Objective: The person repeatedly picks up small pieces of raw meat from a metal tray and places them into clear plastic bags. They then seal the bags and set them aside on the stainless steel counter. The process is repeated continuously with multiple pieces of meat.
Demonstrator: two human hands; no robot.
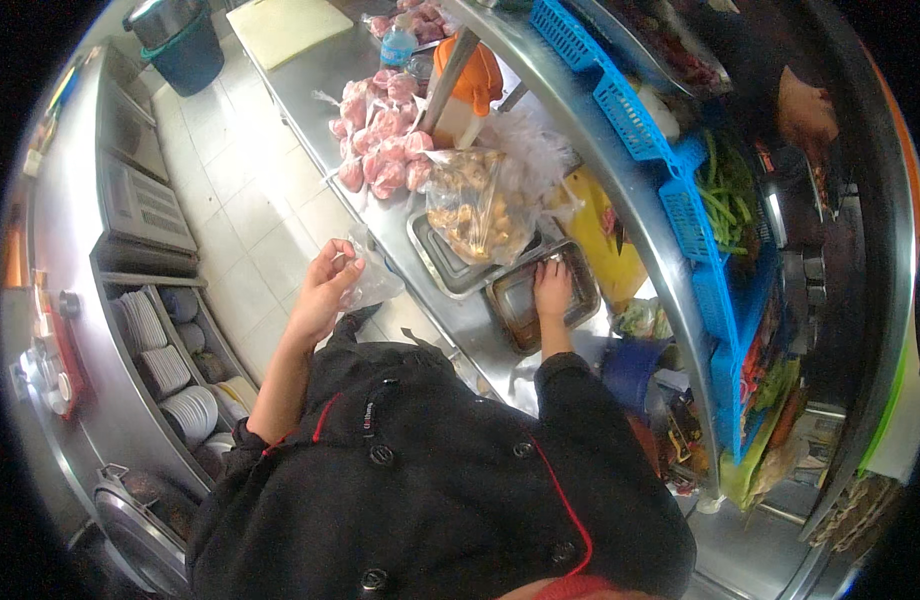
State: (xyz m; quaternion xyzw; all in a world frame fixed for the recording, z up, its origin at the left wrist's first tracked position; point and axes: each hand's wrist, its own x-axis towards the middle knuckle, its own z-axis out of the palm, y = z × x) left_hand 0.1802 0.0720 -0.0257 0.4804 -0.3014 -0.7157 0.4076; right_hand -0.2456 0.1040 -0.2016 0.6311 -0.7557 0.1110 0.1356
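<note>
My left hand (326, 289), raised at the front edge of the steel counter (464, 322), pinches a clear plastic bag (376, 283) that hangs beside the fingers. My right hand (554, 286) reaches down into a shallow metal tray (516, 319); its fingertips are near the far side, and whether they grip anything cannot be made out. Next to that tray sits another metal tray (439, 264). A large clear bag of brownish-yellow food pieces (471, 210) rests over it. Beyond lies a pile of small knotted bags of pink raw meat (385, 139).
A steel shelf edge (625, 180) with blue plastic baskets (629, 116) curves above the counter's right side. Under it lies a yellow cutting board (599, 232) with a knife. Another person's hand (805, 112) is at far right. Stacked white plates (190, 412) fill a left-hand cabinet.
</note>
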